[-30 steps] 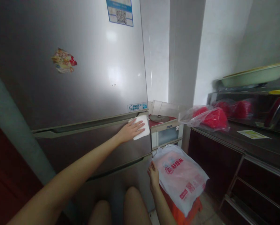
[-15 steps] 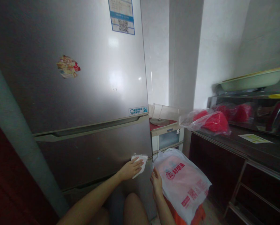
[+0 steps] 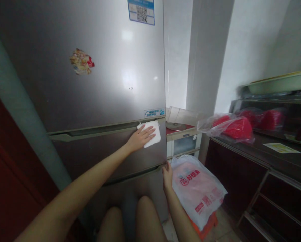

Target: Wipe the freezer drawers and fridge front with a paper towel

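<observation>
My left hand (image 3: 142, 137) lies flat with spread fingers on a folded white cloth (image 3: 155, 138), pressing it against the middle door of the silver refrigerator (image 3: 107, 145). The cloth sits at the upper right of that door, just under the gap below the top door. Lower down, my right hand (image 3: 167, 175) is curled at the refrigerator's right edge, beside the seam above the bottom door. Some of its fingertips are hidden. Right next to this hand, a white plastic bag (image 3: 190, 188) with red print rests on an orange stool (image 3: 211, 222).
Behind the bag stands a white cabinet (image 3: 183, 145) with a round metal lid (image 3: 176, 126) on top. A dark counter (image 3: 260, 143) at right carries red items in clear plastic (image 3: 238, 128) and a pale basin (image 3: 278, 84). A red panel (image 3: 11, 174) borders the left side.
My left hand has slid the cloth up the middle door, from its lower right to near its top. My right hand has curled in at the refrigerator's edge. The view has shifted slightly.
</observation>
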Demonstrator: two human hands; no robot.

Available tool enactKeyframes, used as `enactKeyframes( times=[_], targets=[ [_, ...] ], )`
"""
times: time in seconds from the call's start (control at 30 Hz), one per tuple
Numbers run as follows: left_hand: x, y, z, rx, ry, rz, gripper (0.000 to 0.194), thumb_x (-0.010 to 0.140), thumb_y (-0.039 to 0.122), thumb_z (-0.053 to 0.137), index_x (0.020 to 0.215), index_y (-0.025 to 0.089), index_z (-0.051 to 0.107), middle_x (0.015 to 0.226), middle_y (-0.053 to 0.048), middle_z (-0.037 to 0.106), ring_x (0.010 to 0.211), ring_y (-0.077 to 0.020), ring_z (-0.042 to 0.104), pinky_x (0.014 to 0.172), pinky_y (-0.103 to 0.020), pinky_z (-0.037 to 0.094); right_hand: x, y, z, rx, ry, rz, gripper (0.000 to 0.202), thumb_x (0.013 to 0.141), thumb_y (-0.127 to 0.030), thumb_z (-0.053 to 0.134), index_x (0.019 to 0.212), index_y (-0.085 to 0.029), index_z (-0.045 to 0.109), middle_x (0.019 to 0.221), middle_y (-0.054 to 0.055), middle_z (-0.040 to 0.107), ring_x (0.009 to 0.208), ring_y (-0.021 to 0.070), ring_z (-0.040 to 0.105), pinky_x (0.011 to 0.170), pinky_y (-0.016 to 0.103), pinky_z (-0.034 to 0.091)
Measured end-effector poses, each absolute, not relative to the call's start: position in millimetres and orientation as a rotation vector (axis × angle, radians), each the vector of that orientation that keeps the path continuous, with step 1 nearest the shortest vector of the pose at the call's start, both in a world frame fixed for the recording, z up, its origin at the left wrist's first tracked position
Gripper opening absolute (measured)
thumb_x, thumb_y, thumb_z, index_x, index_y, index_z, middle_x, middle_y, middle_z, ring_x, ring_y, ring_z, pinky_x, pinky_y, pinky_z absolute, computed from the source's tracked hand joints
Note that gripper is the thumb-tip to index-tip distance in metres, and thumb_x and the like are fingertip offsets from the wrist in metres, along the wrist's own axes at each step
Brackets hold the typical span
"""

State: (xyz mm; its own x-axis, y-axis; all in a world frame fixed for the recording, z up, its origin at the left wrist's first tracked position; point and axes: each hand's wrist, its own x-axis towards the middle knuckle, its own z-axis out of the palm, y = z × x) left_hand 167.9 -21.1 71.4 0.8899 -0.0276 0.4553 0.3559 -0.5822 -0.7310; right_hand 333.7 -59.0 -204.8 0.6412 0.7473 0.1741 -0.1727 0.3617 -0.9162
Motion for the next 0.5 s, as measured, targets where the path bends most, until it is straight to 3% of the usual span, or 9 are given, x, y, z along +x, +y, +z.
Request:
enactKeyframes(
  times=[0.33, 0.5],
  targets=[
    [154, -35, -96, -2.377, -0.080, -0.361, 0.025, 0.094, 0.019, 0.043, 0.110, 0.019, 0.063, 0.133, -0.004, 0.059, 0.129, -0.0197, 0.046, 0.112, -0.045, 0.032, 336, -80, -196, -1.031, -0.592, 0.677, 0.067, 0.062, -0.036, 0.054, 0.126, -0.014, 0.052, 0.136, 0.015, 0.049, 0.121, 0.0266, 0.052, 0.104, 0.040, 0.040],
    [149, -39, -99, -2.403, -0.068, -0.339, 0.025, 0.094, 0.019, 0.043, 0.106, 0.019, 0.064, 0.132, -0.004, 0.059, 0.129, -0.0196, 0.046, 0.111, -0.042, 0.035, 326, -87, -200, -1.044, -0.607, 0.675, 0.063, 0.059, -0.034, 0.052, 0.119, -0.014, 0.058, 0.130, 0.015, 0.054, 0.117, 0.0267, 0.055, 0.103, 0.041, 0.041]
  ],
)
